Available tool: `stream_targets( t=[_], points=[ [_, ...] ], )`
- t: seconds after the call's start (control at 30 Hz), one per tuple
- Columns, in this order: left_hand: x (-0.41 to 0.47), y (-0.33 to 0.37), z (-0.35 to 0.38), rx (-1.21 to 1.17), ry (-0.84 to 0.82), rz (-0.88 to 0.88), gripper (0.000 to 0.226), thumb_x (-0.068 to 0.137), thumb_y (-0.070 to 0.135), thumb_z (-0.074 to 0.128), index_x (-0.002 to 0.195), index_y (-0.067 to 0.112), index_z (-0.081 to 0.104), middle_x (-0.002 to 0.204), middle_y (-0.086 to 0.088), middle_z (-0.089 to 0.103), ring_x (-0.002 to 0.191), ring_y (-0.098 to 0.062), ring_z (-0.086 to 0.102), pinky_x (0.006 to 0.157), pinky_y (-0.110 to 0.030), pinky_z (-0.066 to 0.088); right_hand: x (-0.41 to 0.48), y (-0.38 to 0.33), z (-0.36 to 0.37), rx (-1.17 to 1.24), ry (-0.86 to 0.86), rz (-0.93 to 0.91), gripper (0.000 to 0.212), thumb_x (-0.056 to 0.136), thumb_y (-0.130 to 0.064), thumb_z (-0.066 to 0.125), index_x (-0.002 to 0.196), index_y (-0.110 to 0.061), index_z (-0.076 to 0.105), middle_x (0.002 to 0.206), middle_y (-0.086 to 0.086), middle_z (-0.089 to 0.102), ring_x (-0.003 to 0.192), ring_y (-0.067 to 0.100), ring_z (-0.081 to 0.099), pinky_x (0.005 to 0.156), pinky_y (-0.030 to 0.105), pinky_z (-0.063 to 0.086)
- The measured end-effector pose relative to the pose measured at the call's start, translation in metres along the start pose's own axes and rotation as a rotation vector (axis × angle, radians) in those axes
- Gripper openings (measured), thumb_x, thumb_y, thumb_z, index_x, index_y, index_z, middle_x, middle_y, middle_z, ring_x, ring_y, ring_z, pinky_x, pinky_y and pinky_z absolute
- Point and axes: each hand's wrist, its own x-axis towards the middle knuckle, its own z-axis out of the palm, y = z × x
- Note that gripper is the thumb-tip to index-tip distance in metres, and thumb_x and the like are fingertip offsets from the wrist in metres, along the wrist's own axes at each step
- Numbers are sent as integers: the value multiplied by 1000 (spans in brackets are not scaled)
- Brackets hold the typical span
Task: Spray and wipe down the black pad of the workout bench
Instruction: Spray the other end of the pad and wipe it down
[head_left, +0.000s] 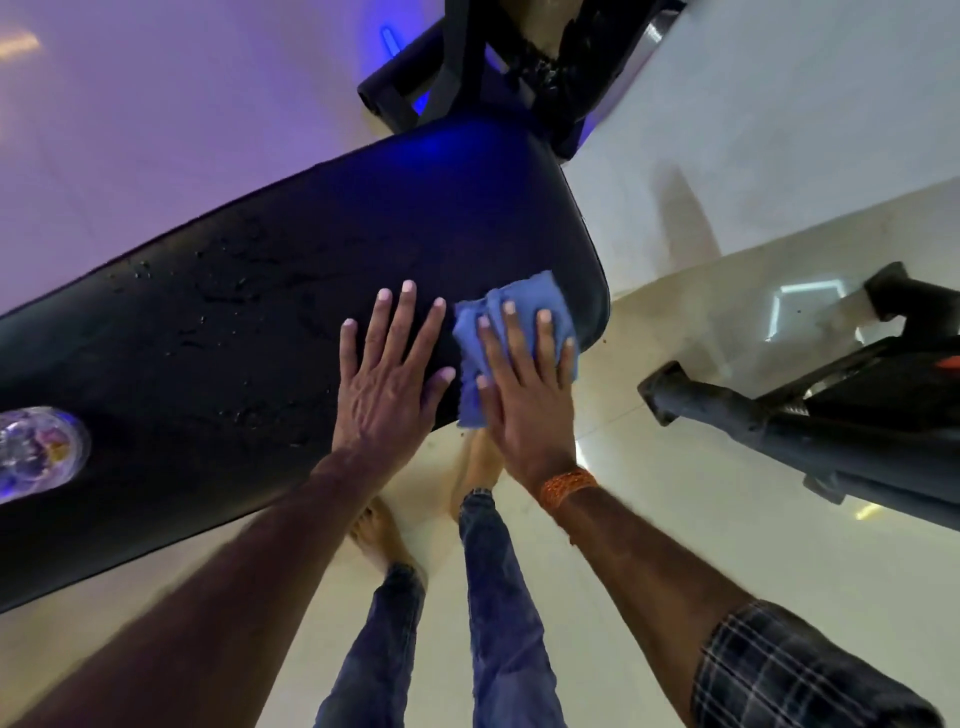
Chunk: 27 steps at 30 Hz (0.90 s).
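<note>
Standing at the left edge of the frame, a clear bottle (36, 452) rested on the black bench pad (234, 322), which ran diagonally toward upper centre and bore scattered droplets. At centre, the left hand (389, 374) lay flat on the pad, fingers straight and spread. Just right of it, the right hand (524, 384), fingers straight, pressed a folded blue cloth (514, 312) onto the pad's corner. A black equipment frame (779, 426) stood at right.

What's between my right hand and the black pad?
A folded blue cloth, pressed under the right hand onto the black pad, seen in the head view.
</note>
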Motion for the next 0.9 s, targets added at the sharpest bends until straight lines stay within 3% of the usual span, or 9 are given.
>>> stream_targets(
  t=[0.07,0.2,0.37,0.5,0.63,0.67,0.77,0.8,0.9],
  points=[
    [-9,-6,-1,6,1,10,64,108,51,32,166,25,21,175,-6,11,162,-27,9,125,-59,13,-8,12,1,-42,-46,-207,58,111,-39,30,166,-23,20,175,3,11,161,35,3,128,59,10],
    [-30,-25,-6,18,-9,-13,66,107,52,37,166,27,20,175,-4,9,162,-27,8,124,-61,13,3,-2,1,3,51,208,57,112,-36,32,166,-23,19,175,4,10,161,36,2,129,59,9],
    [-55,-50,-16,15,-7,-39,67,105,53,38,165,27,24,175,-6,12,161,-29,13,122,-64,17,-26,-27,8,-82,-54,-275,60,112,-36,34,166,-23,14,175,3,7,161,34,1,128,59,12],
    [-63,-64,-20,9,6,-72,67,105,52,39,165,26,23,175,-6,11,161,-28,11,123,-62,15,-9,-57,15,-42,39,132,57,112,-36,29,166,-23,17,175,3,9,161,34,2,129,58,6],
    [-69,-72,-19,-14,32,-79,64,106,50,35,165,26,24,175,-5,12,161,-27,11,124,-60,15,-16,-59,20,-108,-39,-334,57,112,-36,31,166,-23,17,174,3,12,161,34,7,129,57,9],
    [-70,-74,-20,-21,43,-93,64,107,49,35,165,26,24,175,-5,12,161,-27,11,124,-60,15,-5,-50,18,-123,-14,-304,57,112,-36,30,166,-24,17,174,2,13,161,33,7,130,56,9],
    [-70,-84,-21,-32,60,-157,65,107,50,35,165,27,23,175,-5,10,162,-26,8,125,-58,13,15,-70,19,-67,75,102,57,112,-38,28,166,-24,18,175,3,11,161,34,5,130,57,6],
    [-69,-87,-21,-38,63,-164,65,106,51,35,165,27,22,175,-5,10,162,-26,8,125,-58,12,10,-86,21,-51,56,99,57,112,-39,28,166,-23,18,175,3,8,161,35,4,129,58,4],
    [-68,-91,-21,-56,86,-161,66,105,51,38,165,26,25,175,-6,12,161,-26,10,124,-58,13,-6,-85,24,-121,-48,-303,58,112,-40,28,166,-24,16,175,2,8,161,33,3,128,59,10]
  ],
)
